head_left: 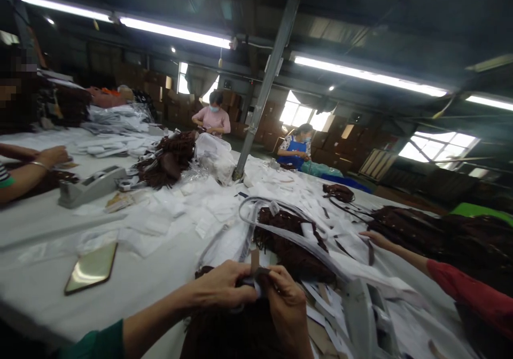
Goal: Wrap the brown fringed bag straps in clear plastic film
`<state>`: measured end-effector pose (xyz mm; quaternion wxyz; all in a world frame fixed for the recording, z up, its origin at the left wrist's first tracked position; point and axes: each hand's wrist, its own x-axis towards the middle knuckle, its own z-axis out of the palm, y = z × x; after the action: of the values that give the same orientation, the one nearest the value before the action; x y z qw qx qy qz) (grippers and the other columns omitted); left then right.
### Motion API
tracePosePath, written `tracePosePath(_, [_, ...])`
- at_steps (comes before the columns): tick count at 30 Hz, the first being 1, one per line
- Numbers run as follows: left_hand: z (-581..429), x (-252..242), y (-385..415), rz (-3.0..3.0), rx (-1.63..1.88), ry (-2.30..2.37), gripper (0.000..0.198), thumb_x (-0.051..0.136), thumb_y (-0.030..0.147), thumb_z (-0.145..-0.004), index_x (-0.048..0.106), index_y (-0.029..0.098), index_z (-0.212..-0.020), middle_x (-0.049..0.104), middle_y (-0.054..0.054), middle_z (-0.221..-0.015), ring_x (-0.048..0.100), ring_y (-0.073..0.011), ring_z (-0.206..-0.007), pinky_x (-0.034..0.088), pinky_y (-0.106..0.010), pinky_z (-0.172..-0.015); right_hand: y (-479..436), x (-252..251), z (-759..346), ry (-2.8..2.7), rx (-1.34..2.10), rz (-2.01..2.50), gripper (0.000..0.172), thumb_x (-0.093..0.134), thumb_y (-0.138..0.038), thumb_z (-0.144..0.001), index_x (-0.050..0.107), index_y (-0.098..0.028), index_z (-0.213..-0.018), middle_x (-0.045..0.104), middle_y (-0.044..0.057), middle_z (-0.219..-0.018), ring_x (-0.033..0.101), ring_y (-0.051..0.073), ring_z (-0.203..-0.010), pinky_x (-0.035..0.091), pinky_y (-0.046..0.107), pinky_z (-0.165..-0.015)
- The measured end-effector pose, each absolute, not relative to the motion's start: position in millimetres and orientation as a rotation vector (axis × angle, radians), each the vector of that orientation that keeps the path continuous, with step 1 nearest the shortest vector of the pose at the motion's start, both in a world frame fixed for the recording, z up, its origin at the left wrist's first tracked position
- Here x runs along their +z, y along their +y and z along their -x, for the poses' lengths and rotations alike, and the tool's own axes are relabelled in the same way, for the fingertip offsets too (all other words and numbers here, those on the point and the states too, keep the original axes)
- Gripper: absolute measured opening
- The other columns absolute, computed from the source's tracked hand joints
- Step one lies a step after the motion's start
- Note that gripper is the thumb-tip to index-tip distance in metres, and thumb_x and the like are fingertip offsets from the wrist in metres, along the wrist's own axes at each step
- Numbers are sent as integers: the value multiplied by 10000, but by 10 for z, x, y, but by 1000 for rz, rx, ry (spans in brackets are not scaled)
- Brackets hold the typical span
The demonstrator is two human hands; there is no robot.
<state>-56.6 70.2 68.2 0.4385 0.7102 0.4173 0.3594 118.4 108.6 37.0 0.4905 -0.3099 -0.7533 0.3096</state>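
Note:
At the lower middle of the head view, my left hand (230,285) and my right hand (286,297) meet with fingers closed. Between them a flat brown strip (255,262) sticks up, pinched by both hands. Its lower part is hidden by my fingers, along with a small whitish piece. Right under my hands lies a dark brown item (228,332), its shape mostly covered. Just beyond, a brown fringed bag (296,249) rests among clear plastic wrapping (244,215).
A phone (91,267) lies at left. One tape dispenser (92,186) stands behind it, another (371,316) at right. White paper strips (324,311) lie beside my right hand. A red-sleeved co-worker's arm (417,257) reaches in from the right. A metal post (264,92) rises mid-table.

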Motion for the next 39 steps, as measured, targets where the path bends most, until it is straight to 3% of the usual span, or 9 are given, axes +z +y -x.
tracePosePath(4, [540,601,717,-1624,995,1023,321,536,415,-811,647,114,-816,487,18,-666,400,-106,-612,323,-214,-571,1047,346,-1203,-1785,617,887,248,620,-356,-858,687,-177,-1018,669,38,-782,642,178,-716,527,255,-644])
tracePosePath(7, [519,501,775,-1347,1036,914,413,590,513,-763,629,104,-813,494,12,-653,391,-91,-564,299,-211,-530,1051,302,-1258,-1948,332,760,256,577,-311,-889,661,-213,-1110,683,74,-942,658,204,-847,547,299,-734])
tracePosePath(10, [522,407,818,-1174,1061,809,396,661,497,-706,605,109,-761,486,24,-606,368,-69,-511,262,-204,-501,1094,267,-1326,-2149,16,544,303,543,-248,-905,626,-237,-1196,616,124,-1189,594,258,-1081,512,390,-865])
tracePosePath(12, [533,349,827,-1138,1059,756,355,691,448,-686,594,109,-731,483,27,-589,363,-64,-499,244,-204,-491,1125,257,-1360,-2216,-106,486,345,545,-216,-901,584,-227,-1244,607,127,-1228,562,275,-1143,481,432,-911])
tracePosePath(20, [553,248,792,-1138,1019,768,213,648,298,-633,593,100,-690,504,12,-607,388,-75,-523,258,-218,-513,1081,285,-1387,-2329,-37,424,298,562,-168,-873,578,-209,-1167,685,90,-1078,623,250,-1040,475,431,-903])
tracePosePath(26, [532,326,796,-1389,1058,1144,293,367,337,-809,460,173,-584,425,24,-557,375,-116,-543,296,-252,-534,994,374,-1345,-2365,74,404,224,562,-145,-861,579,-229,-1069,687,64,-994,628,236,-980,490,395,-853])
tracePosePath(32, [542,418,758,-1595,988,1318,287,351,250,-805,446,178,-543,431,26,-559,382,-123,-584,290,-245,-538,980,511,-1325,-2475,117,403,321,579,-200,-855,531,-220,-1172,663,83,-1069,612,239,-983,474,373,-845])
tracePosePath(39, [480,327,750,-1616,971,1317,292,317,209,-818,387,192,-535,381,25,-542,338,-116,-536,279,-241,-492,946,566,-1246,-2542,119,532,344,637,-129,-651,564,-208,-978,656,5,-806,609,200,-759,413,362,-787])
